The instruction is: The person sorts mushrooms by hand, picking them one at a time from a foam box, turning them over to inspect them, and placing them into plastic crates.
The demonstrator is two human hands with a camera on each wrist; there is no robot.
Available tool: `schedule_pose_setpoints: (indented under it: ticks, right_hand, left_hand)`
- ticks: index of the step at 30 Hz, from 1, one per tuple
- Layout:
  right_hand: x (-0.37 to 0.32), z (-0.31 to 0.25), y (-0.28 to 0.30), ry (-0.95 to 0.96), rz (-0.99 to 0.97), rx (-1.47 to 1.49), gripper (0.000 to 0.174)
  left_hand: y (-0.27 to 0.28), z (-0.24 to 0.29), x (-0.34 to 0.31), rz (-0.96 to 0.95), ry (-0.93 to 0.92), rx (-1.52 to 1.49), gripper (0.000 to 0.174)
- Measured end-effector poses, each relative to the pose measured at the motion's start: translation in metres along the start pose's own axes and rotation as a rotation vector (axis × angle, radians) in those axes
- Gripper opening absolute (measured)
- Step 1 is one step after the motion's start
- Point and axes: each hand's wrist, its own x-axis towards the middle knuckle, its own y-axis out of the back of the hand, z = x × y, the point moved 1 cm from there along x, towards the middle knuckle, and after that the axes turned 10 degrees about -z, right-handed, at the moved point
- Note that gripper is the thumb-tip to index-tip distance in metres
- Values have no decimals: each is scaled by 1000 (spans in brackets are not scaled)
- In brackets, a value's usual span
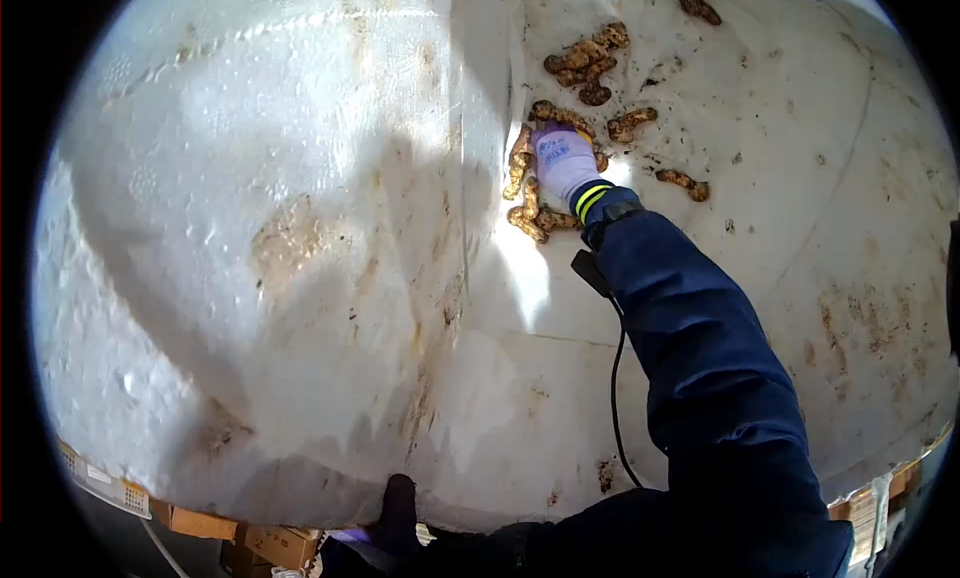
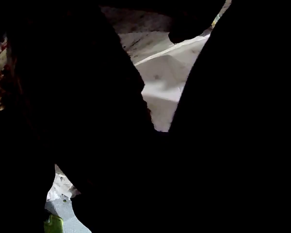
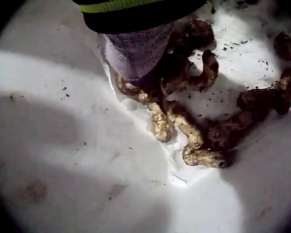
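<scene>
My right hand [image 1: 565,160], in a pale lavender work glove with a darker purple front, reaches down among brown, knobby, soil-stained root-like pieces. Its fingers are mostly hidden, and I cannot tell whether they grip a piece. One long piece [image 1: 519,162] lies just left of the glove, and another [image 1: 562,115] runs along its far side. Below the hand, a bent piece [image 1: 527,218] shows; in the right wrist view, pale knobby pieces [image 3: 194,141] lie near the glove [image 3: 136,56]. My left hand [image 1: 397,518] is partly visible at the bottom edge, a dark gloved finger pointing up.
White, dirt-smeared sheeting [image 1: 560,378] covers the work surface, with a raised padded part [image 1: 250,178] on the left. Farther off lie a small cluster [image 1: 585,60] and single pieces [image 1: 699,7], [image 1: 684,184]. A black cable [image 1: 616,398] hangs from the right wrist. Cardboard boxes [image 1: 280,546] stand below the near edge.
</scene>
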Motion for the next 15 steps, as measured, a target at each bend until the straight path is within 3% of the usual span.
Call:
schedule_pose_setpoints:
  ticks: [1,4,6,7,8,9,10,12,13,14,15]
  right_hand:
    - [-5,3,9,-19,-91,70,32]
    - [-30,13,23,-106,-86,305,43]
    - [-42,24,24,-59,36,473,50]
    - [-50,27,36,-104,-56,775,48]
    - [-60,27,48,-147,-150,1078,47]
    - [-73,26,61,-120,-130,1347,49]
    - [-93,21,86,-5,-153,1496,41]
    - [-124,11,117,186,-22,1619,26]
    - [-134,10,129,572,320,1100,18]
    - [-148,4,142,621,290,1191,14]
    - [-165,-5,161,571,179,1422,14]
  left_hand:
    - [0,0,0,0,-4,-18,58]
    - [0,1,3,-127,-146,22,57]
    - [-9,11,8,-84,-48,-111,52]
    - [-13,20,10,-67,3,-182,50]
    - [-11,23,13,-108,-58,-142,48]
    - [-11,23,16,-129,-91,-147,47]
    - [-13,22,19,-149,-126,-149,46]
    - [-17,25,22,-171,-230,-222,45]
    - [-16,31,20,-203,-83,-255,46]
    - [-19,14,28,-164,-217,-125,47]
    - [-22,11,29,-172,-240,-191,46]
